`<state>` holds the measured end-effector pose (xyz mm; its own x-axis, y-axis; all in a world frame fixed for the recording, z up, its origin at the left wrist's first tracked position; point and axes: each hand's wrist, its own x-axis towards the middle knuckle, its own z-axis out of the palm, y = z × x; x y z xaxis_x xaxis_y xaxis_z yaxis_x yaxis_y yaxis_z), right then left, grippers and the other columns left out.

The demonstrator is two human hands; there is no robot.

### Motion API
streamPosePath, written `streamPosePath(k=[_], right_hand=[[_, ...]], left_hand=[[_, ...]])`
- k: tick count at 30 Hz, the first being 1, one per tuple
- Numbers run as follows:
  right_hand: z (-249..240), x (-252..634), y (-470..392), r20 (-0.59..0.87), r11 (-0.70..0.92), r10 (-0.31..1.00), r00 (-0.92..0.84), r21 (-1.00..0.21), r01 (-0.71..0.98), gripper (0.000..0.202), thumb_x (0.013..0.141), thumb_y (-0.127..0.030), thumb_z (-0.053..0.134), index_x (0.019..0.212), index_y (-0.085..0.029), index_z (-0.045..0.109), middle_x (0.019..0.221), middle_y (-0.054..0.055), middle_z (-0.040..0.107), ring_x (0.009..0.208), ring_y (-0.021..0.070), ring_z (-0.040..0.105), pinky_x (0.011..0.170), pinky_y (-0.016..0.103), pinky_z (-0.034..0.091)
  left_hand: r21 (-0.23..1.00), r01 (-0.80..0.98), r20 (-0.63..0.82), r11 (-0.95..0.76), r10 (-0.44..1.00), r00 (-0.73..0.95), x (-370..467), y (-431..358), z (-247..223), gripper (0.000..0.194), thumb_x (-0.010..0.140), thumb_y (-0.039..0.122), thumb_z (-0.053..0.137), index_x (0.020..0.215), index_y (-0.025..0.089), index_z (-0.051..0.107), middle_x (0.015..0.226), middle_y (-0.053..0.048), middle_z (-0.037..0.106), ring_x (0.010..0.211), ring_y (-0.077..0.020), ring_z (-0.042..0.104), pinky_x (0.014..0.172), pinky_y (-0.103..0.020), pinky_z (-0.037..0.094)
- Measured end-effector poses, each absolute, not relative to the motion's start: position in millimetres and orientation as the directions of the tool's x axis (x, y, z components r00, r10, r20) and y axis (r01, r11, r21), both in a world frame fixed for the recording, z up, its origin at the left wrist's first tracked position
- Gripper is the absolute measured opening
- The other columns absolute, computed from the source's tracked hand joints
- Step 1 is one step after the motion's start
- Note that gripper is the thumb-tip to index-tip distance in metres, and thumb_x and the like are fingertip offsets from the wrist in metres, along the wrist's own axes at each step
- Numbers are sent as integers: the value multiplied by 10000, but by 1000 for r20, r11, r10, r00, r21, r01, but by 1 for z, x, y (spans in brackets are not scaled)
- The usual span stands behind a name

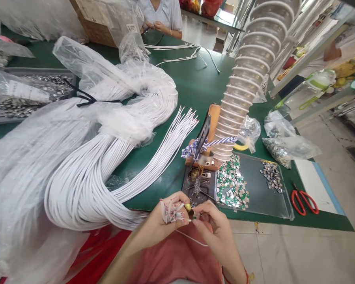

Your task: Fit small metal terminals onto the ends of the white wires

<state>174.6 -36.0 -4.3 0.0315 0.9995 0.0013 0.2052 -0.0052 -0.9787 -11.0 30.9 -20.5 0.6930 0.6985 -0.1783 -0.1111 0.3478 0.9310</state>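
Note:
My left hand (168, 219) is closed around a bunch of white cables (172, 210) with reddish wire tips, at the table's near edge. Close beside it, my right hand (211, 221) pinches a small green and silver connector piece (195, 215). A yellow thing (188, 207) sits between the two hands. Just beyond them stands a soldering fixture (199, 173) with an orange part and a blue and white cord. A tray (263, 205) to its right bears many small green and silver connector boards (231, 181) and a pile of metal shells (271, 176).
A thick bundle of white cables (77, 189) in plastic covers the left. A ribbed clear hose (248, 67) rises beyond the fixture. Red-handled scissors (303, 202) and bags of parts (281, 152) lie right. Another person (165, 17) sits across the green table (195, 83).

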Motion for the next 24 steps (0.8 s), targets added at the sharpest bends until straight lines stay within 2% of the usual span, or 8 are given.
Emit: streamPosePath(k=[5,9,13,16,24], right_hand=[[-6,173,-35,-36,-46,998,60,-984,170,215,854,-140,648,1024,-234,740,805,4,628,677,147,568,618,241,451],[-10,174,-35,-90,-95,995,54,-989,110,184,863,-184,675,1032,-238,725,808,1,623,701,155,565,642,250,453],[-9,175,-33,-75,-82,996,56,-987,138,54,851,-221,730,884,-219,687,830,7,608,683,147,514,608,250,413],[-7,176,-30,-52,-58,998,35,-982,178,162,860,-258,748,754,-207,636,814,5,586,628,128,462,556,243,372],[-3,180,-24,27,40,998,-58,-969,242,243,927,-352,696,741,-198,662,783,15,585,602,124,476,518,236,376]], left_hand=[[958,-52,-173,283,709,684,-11,34,-19,299,856,419,758,914,180,588,870,-22,609,781,-167,550,738,-275,417],[938,-53,-217,343,699,682,-12,34,-18,389,837,435,777,1032,186,550,800,5,612,739,-160,539,712,-269,392],[928,-79,-212,365,689,693,-12,34,-18,391,818,453,793,978,178,566,746,16,607,690,-142,514,673,-253,373],[940,-67,-204,333,711,673,-12,35,-16,365,804,462,801,900,173,600,715,23,584,663,-136,502,654,-251,369],[928,-93,-204,360,703,682,-10,34,-16,405,812,486,791,965,178,576,790,2,592,673,-136,505,642,-252,383]])
